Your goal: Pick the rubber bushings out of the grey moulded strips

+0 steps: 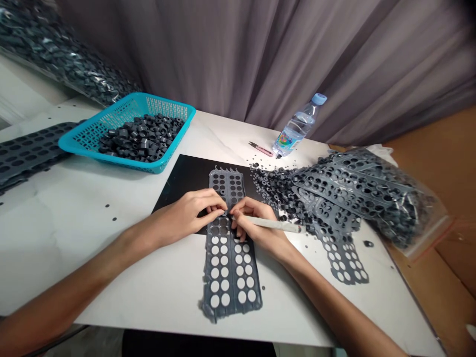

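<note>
Head view: my left hand [186, 215] pinches the grey perforated sheet [230, 270] mid-length, where it lies flat across the black mat [182, 178]. My right hand [260, 225] is closed around a white pick [277, 225]. The sheet looks light, floppy and rubbery, best held close beside the row being worked.

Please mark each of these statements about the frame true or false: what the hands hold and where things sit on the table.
1. The right hand holds a thin white stick. True.
2. The turquoise basket is empty. False: it holds a heap of dark grey rings.
3. The fingertips of the left hand are on the perforated grey sheet. True.
4. The water bottle has a red cap. False: the cap is light blue.
5. The pink-handled snips lie in the basket. False: they lie on the white table beside the bottle.
</note>
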{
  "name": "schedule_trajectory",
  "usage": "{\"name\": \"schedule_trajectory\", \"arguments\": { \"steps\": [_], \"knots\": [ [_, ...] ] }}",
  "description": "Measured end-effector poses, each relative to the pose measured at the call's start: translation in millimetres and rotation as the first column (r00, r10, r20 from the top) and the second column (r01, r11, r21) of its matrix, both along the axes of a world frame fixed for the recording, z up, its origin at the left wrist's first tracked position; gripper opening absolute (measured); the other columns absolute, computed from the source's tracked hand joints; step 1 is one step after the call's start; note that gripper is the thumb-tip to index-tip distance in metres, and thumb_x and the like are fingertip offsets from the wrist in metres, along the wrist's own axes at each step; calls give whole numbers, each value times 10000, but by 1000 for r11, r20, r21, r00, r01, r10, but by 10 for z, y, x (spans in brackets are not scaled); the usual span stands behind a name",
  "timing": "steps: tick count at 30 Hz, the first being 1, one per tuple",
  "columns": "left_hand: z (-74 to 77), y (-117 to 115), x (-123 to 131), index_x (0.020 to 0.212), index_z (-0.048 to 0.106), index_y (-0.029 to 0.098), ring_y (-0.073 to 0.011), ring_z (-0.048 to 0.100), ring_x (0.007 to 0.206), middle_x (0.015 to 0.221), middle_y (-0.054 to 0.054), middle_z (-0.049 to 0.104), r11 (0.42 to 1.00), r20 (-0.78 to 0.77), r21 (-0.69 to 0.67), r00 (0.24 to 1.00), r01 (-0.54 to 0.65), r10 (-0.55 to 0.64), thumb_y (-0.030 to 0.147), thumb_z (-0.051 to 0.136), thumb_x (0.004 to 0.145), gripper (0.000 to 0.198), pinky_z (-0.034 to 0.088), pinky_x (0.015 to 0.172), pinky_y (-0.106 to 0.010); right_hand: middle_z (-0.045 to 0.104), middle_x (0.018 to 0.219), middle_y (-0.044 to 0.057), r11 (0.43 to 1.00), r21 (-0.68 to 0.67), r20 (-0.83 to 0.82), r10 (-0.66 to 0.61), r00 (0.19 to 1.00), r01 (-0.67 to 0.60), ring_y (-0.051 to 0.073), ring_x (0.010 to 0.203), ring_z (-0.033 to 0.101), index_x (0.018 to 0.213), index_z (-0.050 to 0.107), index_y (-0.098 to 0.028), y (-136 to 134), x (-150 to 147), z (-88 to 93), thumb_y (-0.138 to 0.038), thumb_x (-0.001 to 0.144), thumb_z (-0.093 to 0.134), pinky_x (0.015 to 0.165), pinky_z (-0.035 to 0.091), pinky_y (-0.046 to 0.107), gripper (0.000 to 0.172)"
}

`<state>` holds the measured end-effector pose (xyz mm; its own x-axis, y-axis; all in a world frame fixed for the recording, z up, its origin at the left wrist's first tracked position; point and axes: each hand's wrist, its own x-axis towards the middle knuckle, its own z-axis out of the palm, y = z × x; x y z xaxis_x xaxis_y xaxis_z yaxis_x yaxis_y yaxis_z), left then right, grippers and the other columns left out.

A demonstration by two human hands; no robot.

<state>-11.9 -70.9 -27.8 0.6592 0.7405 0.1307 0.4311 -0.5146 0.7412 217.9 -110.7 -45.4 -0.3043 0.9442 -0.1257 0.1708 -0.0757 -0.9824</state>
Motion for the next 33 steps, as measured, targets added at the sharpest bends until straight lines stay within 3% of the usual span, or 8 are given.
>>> {"name": "schedule_trajectory", "arguments": {
  "steps": [4, 7, 10, 13, 16, 19, 24, 33],
  "knots": [
    [-46, -39, 26, 1184, 735, 256, -217, 657, 1036, 1129, -52, 671, 1000, -19, 22, 1000, 19, -18, 349, 570, 1034, 242, 511, 945, -341, 653, 731, -10, 997, 76, 129, -6, 992, -4, 131, 575, 595, 927, 617, -211, -38, -14, 48, -328, 967, 589, 523, 481, 231, 127],
    [-18, -125, 84, 1072, 763, 229, -225, 635, 1090, 1102, -62, 683, 996, 11, 85, 1000, 20, -21, 277, 523, 1053, 245, 483, 1018, -356, 602, 701, -23, 980, 199, 256, -44, 966, -8, 120, 578, 528, 874, 612, -213, -73, -34, 88, -306, 978, 562, 530, 405, 229, 148],
    [82, -159, 107, 957, 752, 222, -208, 638, 972, 1019, -50, 705, 972, 176, 74, 962, -225, 209, 310, 588, 1026, 198, 503, 945, -336, 563, 686, -30, 963, 269, 298, -83, 951, 0, 115, 581, 488, 834, 596, -212, -96, -48, 89, -271, 961, 570, 536, 366, 231, 142],
    [174, -57, 33, 959, 738, 213, -192, 637, 934, 1012, -43, 713, 874, 395, -197, 780, -445, 486, 389, 723, 943, 177, 514, 863, -295, 620, 733, -18, 984, 175, 233, -68, 970, 27, 127, 618, 560, 872, 610, -214, -100, -48, 47, -275, 968, 571, 551, 419, 226, 120],
    [168, 80, -76, 1028, 755, 201, -182, 644, 1044, 1128, -58, 719, 790, 487, -537, 655, -296, 577, 385, 760, 920, 213, 513, 892, -256, 653, 750, -13, 996, 38, 68, -83, 994, 80, 127, 589, 601, 928, 608, -218, -84, -40, 5, -369, 1006, 571, 514, 469, 220, 174],
    [105, 100, -103, 1063, 772, 193, -185, 649, 1137, 1190, -72, 730, 682, 449, -723, 678, -107, 582, 341, 761, 929, 200, 504, 989, -259, 657, 736, -10, 990, -12, -57, -138, 989, 138, 122, 541, 605, 940, 601, -209, -47, -32, -7, -456, 999, 608, 465, 494, 217, 254],
    [62, -44, 21, 1103, 781, 187, -240, 668, 1220, 1219, -96, 758, 558, 367, -829, 740, -14, 564, 343, 742, 942, 228, 488, 1115, -352, 669, 724, -8, 978, -14, -67, -209, 976, 208, 116, 508, 604, 952, 608, -201, 1, -17, -2, -513, 973, 651, 454, 522, 219, 315],
    [113, -80, 40, 1062, 805, 143, -267, 708, 1212, 1234, -126, 771, 525, 411, -847, 730, 85, 546, 341, 667, 993, 251, 491, 1161, -367, 664, 746, -5, 988, 19, -14, -154, 988, 154, 116, 538, 613, 949, 591, -206, -27, -7, 18, -545, 1006, 590, 484, 534, 221, 343]
  ]
}}
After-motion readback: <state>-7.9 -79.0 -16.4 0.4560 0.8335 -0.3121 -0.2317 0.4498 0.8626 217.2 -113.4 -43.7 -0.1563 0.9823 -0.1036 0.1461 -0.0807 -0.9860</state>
